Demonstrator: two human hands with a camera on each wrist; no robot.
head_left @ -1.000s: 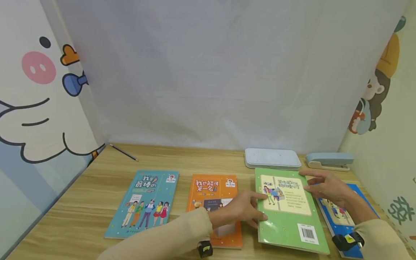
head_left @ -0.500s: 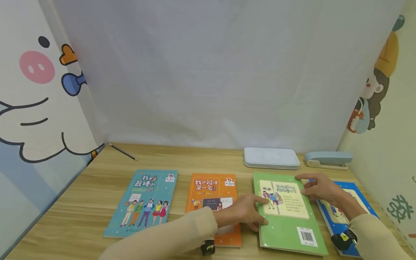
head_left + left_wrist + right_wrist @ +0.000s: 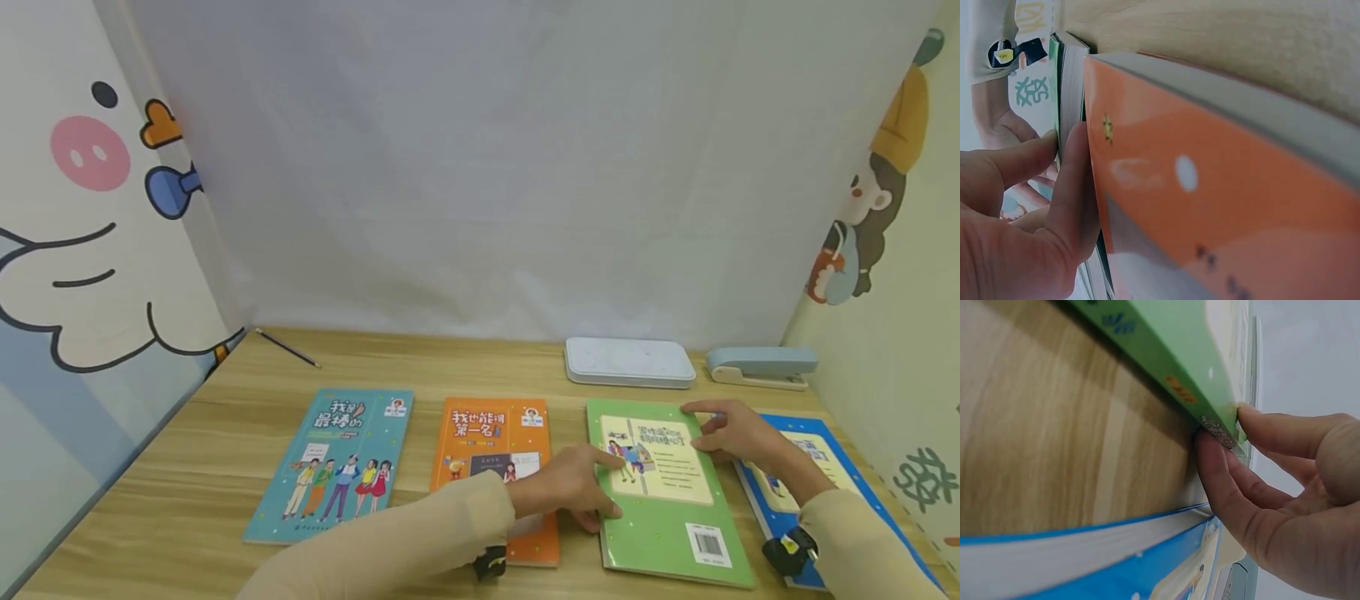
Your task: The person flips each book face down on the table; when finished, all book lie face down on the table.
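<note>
A green book (image 3: 652, 533) lies back cover up at the right of the table, its barcode at the near right corner. My left hand (image 3: 572, 485) pinches its left edge, thumb on the cover; in the left wrist view, fingers reach between its pages' side and the orange book (image 3: 1147, 125). My right hand (image 3: 742, 435) pinches the spine side near the far corner. In the right wrist view, its thumb presses the green cover (image 3: 1179, 337) and its fingers are at the lower spine edge. Whether the book fully touches the table cannot be told.
A blue book (image 3: 780, 521) lies to the right, partly under my right forearm. Further left is a teal book (image 3: 330, 467). At the back are a pale tin case (image 3: 630, 362), a blue stapler (image 3: 761, 364) and a pencil (image 3: 287, 347). A white curtain (image 3: 480, 167) hangs behind.
The green book's far edge has come down and toward me, so it lies flatter and away from the tin case. Both hands moved with it, then stayed nearly still over the last half second.
</note>
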